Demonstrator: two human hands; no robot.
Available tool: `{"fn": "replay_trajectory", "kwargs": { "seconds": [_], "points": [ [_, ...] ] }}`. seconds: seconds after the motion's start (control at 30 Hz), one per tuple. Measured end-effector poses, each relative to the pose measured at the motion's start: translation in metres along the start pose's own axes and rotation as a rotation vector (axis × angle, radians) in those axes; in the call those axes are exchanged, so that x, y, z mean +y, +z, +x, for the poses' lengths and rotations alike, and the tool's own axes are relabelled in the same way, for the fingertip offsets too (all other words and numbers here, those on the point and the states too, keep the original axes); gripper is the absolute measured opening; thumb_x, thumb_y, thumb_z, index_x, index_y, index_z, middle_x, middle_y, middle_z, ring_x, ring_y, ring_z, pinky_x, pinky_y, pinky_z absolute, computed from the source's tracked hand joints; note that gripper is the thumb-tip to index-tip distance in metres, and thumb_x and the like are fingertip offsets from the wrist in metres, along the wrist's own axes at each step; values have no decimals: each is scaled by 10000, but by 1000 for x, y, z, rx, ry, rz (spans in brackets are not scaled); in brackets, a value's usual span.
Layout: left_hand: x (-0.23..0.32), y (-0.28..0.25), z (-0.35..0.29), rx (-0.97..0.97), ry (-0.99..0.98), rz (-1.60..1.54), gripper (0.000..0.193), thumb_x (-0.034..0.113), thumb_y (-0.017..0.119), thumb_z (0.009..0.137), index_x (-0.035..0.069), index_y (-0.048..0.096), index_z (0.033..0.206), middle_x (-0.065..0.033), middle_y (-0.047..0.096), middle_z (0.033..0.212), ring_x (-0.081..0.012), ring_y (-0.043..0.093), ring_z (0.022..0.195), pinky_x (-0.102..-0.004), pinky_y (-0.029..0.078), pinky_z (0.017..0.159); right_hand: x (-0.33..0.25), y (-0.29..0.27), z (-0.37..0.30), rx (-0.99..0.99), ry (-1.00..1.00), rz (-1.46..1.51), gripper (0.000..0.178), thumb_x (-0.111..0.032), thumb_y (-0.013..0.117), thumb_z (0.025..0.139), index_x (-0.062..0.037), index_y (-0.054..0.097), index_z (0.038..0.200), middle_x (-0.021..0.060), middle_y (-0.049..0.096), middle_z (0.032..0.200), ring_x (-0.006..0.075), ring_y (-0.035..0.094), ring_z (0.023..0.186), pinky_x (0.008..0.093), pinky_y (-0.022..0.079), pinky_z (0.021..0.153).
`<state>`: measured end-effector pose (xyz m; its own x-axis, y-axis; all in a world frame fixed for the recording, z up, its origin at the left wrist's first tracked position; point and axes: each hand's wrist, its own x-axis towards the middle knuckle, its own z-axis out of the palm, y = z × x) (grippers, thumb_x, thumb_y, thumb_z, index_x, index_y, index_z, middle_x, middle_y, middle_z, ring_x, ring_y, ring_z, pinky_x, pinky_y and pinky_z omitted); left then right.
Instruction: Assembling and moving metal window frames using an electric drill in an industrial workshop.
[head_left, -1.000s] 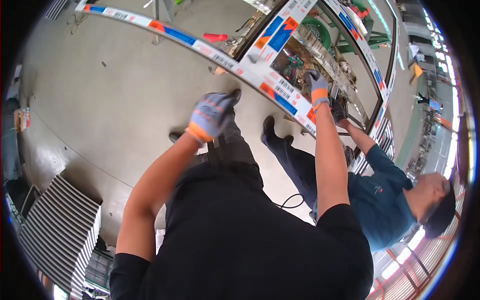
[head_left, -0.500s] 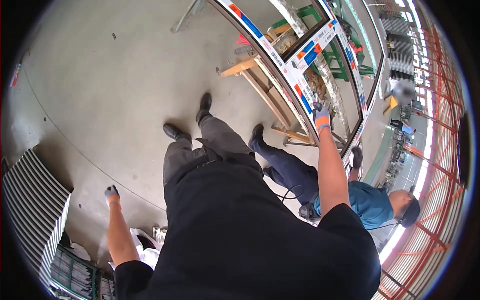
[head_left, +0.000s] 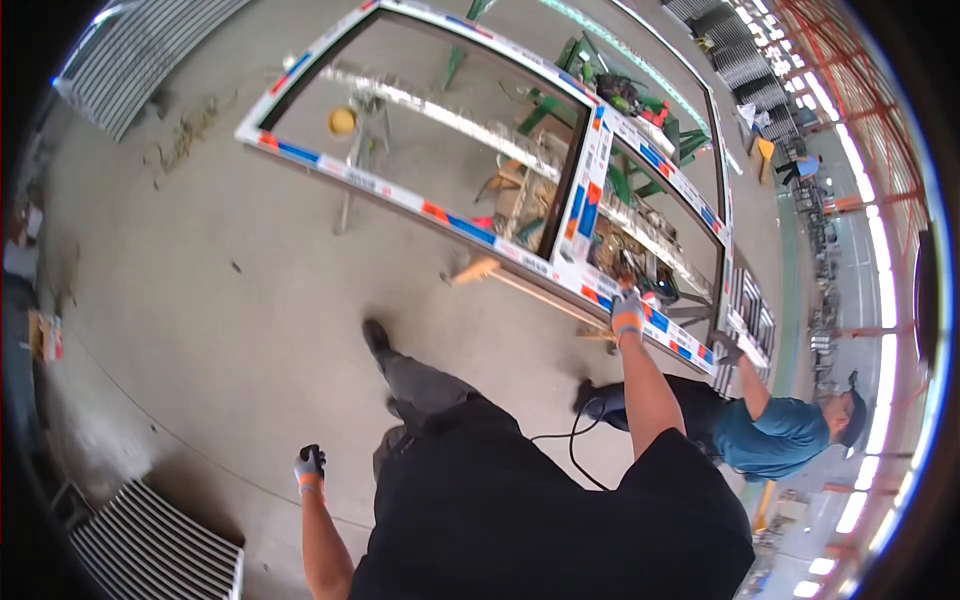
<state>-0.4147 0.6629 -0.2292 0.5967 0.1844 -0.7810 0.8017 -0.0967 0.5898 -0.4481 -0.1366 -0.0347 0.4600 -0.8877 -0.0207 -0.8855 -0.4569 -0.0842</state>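
A large window frame [head_left: 578, 215], dark with white, blue and orange protective film, stretches across the upper middle, split by crossbars. My right hand [head_left: 627, 312], in a grey glove with an orange cuff, is closed on its near edge, right of the main crossbar. Away from the frame, my left hand [head_left: 311, 463], in a like glove with dark fingers, hangs over the floor at lower left. Its fingers are curled, with nothing seen in them. At the frame's near right corner, a co-worker's dark-gloved hand [head_left: 728, 348] touches it.
The co-worker [head_left: 775, 425] in a teal shirt stands at right. Beneath the frame are a wooden support [head_left: 475, 270] and a foil-wrapped bar [head_left: 440, 112]. Stacked metal profiles [head_left: 150, 545] lie lower left, more profiles [head_left: 150, 55] upper left. A black cable [head_left: 572, 440] loops between us.
The view has turned, and much more of the window frame shows, lying further left across the picture. My right hand stays on its edge. My legs and the co-worker have shifted in stride.
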Motion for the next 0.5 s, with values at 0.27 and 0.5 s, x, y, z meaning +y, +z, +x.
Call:
{"fn": "replay_trajectory", "kwargs": {
  "seconds": [0.27, 0.5],
  "points": [
    [202, -84, 52, 250, 135, -201, 153, 216, 579, 943, 140, 685, 1023, -50, 672, 748, -88, 548, 562, -219, 340, 472, -286, -4, -13, 288, -369, 304, 443, -198, 648, 838, -52, 536, 1241, 177, 579, 1214, 366, 519, 1151, 450, 395, 1003],
    [137, -130, 106, 202, -132, -205, 264, 244, 465, 967, 84, 673, 999, -104, 673, 731, -205, 632, 539, -280, 404, 418, -593, 17, -32, 118, -721, 487, 448, -219, 663, 822, -62, 540, 1224, 171, 574, 1196, 364, 513, 1132, 447, 414, 978]
  ]
}}
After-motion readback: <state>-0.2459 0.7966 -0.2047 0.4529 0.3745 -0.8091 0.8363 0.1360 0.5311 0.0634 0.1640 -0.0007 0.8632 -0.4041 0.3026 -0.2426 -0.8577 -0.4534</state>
